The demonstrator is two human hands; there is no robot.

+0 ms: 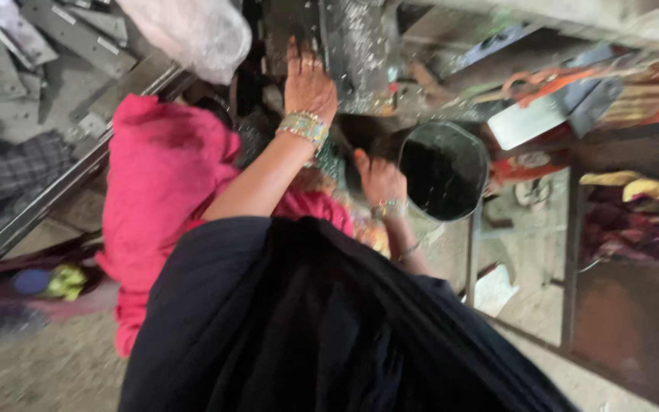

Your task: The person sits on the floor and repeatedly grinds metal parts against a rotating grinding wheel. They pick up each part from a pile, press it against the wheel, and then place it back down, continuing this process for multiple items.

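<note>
Nearest you hangs one wide drape of black cloth [306, 328], smooth and matte, covering your body and the lower middle of the view. Just beyond it lies one crumpled pink cloth [165, 175], soft and folded. Your right hand [381, 179] sits past the black cloth, wearing a metal bangle, fingers curled downward just beside the left rim of one round black bucket [444, 169] with a thin pale rim; blur hides whether that hand grips anything. Farther on, your left hand [309, 82], with one beaded bracelet at the wrist, lies flat and open, fingers spread, pressed on one upright grey metal machine part [356, 46] speckled with shiny chips. At the far left edge lie several flat grey metal bars [55, 30], and one translucent plastic bag [192, 30].
</note>
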